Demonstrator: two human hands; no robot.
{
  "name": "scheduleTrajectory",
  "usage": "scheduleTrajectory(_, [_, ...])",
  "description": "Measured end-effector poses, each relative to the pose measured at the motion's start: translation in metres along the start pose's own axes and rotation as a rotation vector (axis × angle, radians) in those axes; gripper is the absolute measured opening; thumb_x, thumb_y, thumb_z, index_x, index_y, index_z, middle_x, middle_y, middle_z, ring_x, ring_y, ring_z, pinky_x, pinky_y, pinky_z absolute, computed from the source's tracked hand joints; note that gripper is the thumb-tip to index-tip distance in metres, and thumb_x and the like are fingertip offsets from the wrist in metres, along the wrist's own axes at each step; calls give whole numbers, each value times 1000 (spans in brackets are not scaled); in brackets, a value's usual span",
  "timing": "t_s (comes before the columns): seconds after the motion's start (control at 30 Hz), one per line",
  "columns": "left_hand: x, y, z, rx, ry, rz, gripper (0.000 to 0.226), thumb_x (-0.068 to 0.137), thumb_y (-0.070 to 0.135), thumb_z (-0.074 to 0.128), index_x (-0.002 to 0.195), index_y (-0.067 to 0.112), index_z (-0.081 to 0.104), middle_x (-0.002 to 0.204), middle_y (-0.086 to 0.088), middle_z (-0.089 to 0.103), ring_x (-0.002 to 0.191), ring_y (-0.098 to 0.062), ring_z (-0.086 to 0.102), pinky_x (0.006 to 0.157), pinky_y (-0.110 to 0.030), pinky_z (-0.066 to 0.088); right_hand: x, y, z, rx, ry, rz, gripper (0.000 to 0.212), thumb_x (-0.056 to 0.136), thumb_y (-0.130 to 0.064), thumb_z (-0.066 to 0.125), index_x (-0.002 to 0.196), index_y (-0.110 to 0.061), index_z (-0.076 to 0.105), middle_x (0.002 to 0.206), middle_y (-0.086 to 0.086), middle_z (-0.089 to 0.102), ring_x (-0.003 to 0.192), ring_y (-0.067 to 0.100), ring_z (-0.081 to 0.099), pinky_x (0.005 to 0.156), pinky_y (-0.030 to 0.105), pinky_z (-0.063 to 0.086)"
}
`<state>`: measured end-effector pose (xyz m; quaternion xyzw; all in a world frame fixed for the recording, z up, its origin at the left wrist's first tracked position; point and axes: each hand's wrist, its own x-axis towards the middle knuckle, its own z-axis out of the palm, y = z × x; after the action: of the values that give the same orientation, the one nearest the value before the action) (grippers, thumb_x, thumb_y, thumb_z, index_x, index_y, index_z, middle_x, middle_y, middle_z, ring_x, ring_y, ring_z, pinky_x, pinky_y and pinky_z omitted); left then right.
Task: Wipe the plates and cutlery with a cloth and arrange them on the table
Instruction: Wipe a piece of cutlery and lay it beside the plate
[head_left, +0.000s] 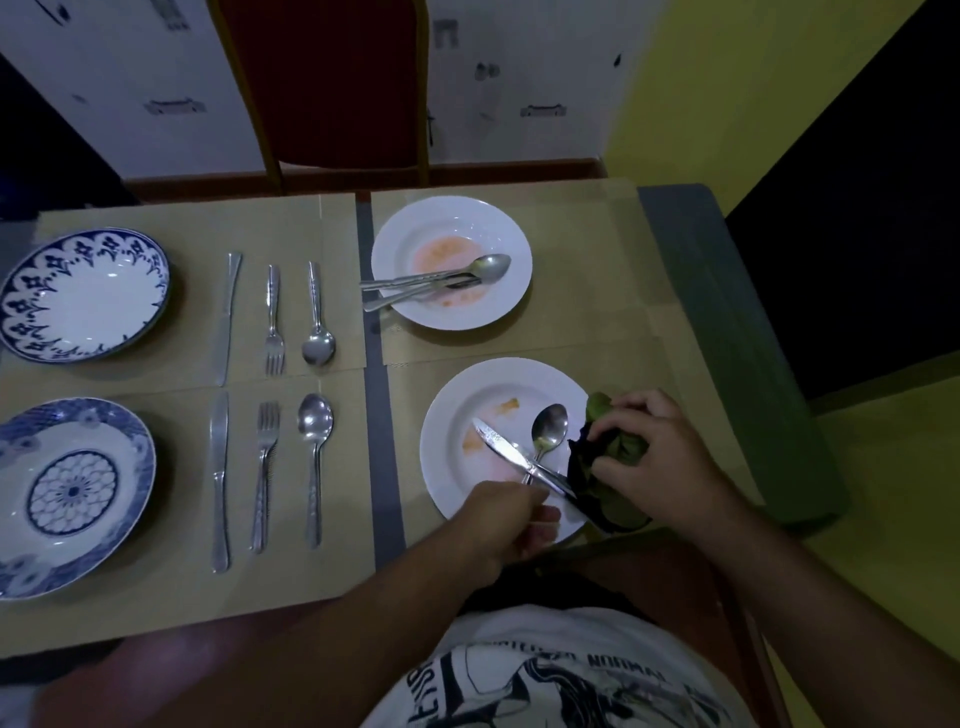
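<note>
Left hand (511, 525) pinching spoon (549, 428) handle at 6 o'clock of stained white plate (452, 452), knife (498, 444) crossing spoon, right hand (660, 457) clutching green cloth (626, 448) at 3 o'clock

Dim bluish indoor light, soft shadows, wide-angle bowing at edges, slightly soft focus
</note>
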<state>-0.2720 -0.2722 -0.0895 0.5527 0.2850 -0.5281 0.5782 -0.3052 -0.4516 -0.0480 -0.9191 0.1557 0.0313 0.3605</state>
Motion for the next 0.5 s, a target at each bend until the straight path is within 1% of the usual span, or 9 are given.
scheduleTrajectory(0.03, [1, -1, 2, -56, -19, -27, 20, 97, 14, 55, 109, 2, 65, 84, -13, 71, 59, -18, 62, 51, -22, 48, -1, 0, 0, -3, 8, -4, 34, 64, -8, 81, 77, -37, 68, 110, -6, 47, 106, -2, 47, 87, -3, 27])
scheduleTrajectory(0.1, [1, -2, 5, -143, -41, -62, 16, 99, 12, 51, 107, 4, 62, 81, -11, 70, 57, -16, 60, 45, -18, 42, -2, 2, -1, -2, 0, -23, 33, 64, -6, 80, 77, -35, 69, 110, -4, 48, 107, 0, 48, 89, -2, 27])
scheduleTrajectory(0.17, [3, -4, 9, -192, -42, -67, 14, 99, 10, 49, 103, 5, 61, 80, -11, 70, 55, -16, 59, 41, -16, 41, 1, 5, -3, 2, -32, -57, 33, 64, -6, 80, 77, -34, 70, 111, -4, 48, 107, -5, 48, 89, -2, 28])
scheduleTrajectory(0.23, [8, -7, 14, -229, -13, -43, 17, 98, 8, 50, 106, 2, 64, 75, -10, 70, 51, -15, 59, 38, -16, 41, 7, 10, -4, -3, -74, -84, 32, 64, -7, 80, 78, -34, 70, 112, -4, 47, 110, -12, 44, 90, -1, 28])
scheduleTrajectory(0.3, [11, -9, 22, -231, 45, -7, 18, 95, 8, 54, 104, 0, 68, 68, -8, 70, 47, -13, 58, 36, -17, 38, 13, 13, -5, -4, -120, -104, 30, 65, -8, 80, 79, -33, 70, 112, -6, 46, 110, -17, 41, 90, 1, 30])
scheduleTrajectory(0.4, [11, -6, 36, -235, 167, 43, 9, 90, 7, 60, 86, 4, 69, 62, -6, 68, 42, -12, 55, 36, -16, 32, 21, 18, -8, 15, -176, -156, 31, 65, -9, 79, 79, -35, 70, 112, -7, 46, 109, -16, 43, 90, 7, 34])
scheduleTrajectory(0.5, [11, -4, 48, -259, 274, 87, 14, 89, 9, 65, 76, 4, 68, 58, -6, 65, 41, -13, 54, 37, -17, 34, 29, 23, -12, 43, -226, -210, 31, 64, -8, 78, 79, -34, 70, 111, -7, 46, 110, -13, 44, 91, 9, 35])
